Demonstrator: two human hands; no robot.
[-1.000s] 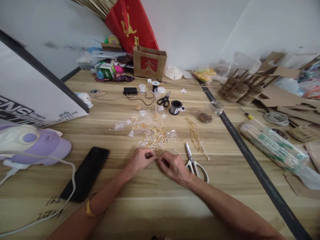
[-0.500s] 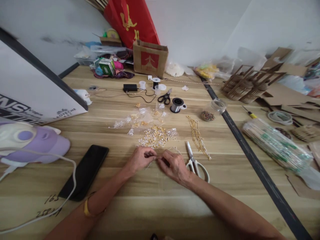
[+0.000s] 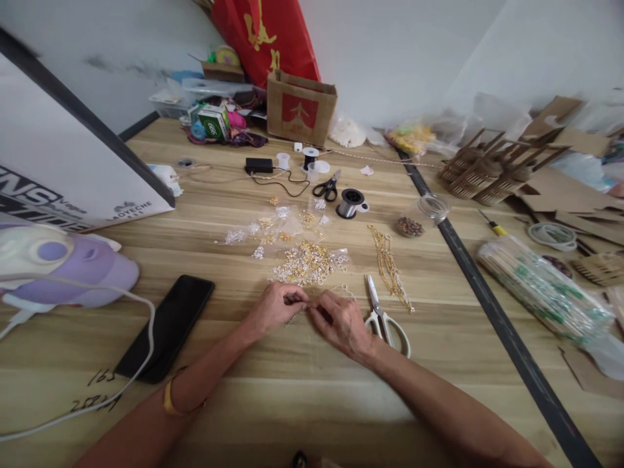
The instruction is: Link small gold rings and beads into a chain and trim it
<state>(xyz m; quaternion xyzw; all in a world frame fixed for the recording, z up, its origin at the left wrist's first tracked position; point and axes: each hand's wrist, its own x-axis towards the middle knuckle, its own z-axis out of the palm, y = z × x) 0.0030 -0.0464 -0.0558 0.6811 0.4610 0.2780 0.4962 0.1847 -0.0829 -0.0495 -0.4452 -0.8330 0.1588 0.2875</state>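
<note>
My left hand (image 3: 281, 304) is closed in a pinch on a beaded chain (image 3: 291, 320), whose short end hangs below the fingers. Fingertips almost touching it, my right hand (image 3: 341, 325) pinches too, but what it holds is too small to make out. Behind that hand a thin chain with small rings (image 3: 344, 289) shows on the table. Just beyond both hands lies a pile of gold and clear beads (image 3: 302, 263). White-handled scissors (image 3: 387, 325) rest right of my right hand. Gold chains (image 3: 387, 270) lie farther back on the right.
A black phone (image 3: 166, 328) and a white cable (image 3: 150, 325) lie to the left. Behind the beads are a wire spool (image 3: 350, 203), black scissors (image 3: 327, 187) and a jar of beads (image 3: 410, 226). Wrapped sticks (image 3: 543, 286) lie on the right, and a paper bag (image 3: 301, 107) stands at the back.
The whole view has shifted slightly, so things sit a little to the right. Both hands stay together in the same pinch, with hardly any movement of the fingers.
</note>
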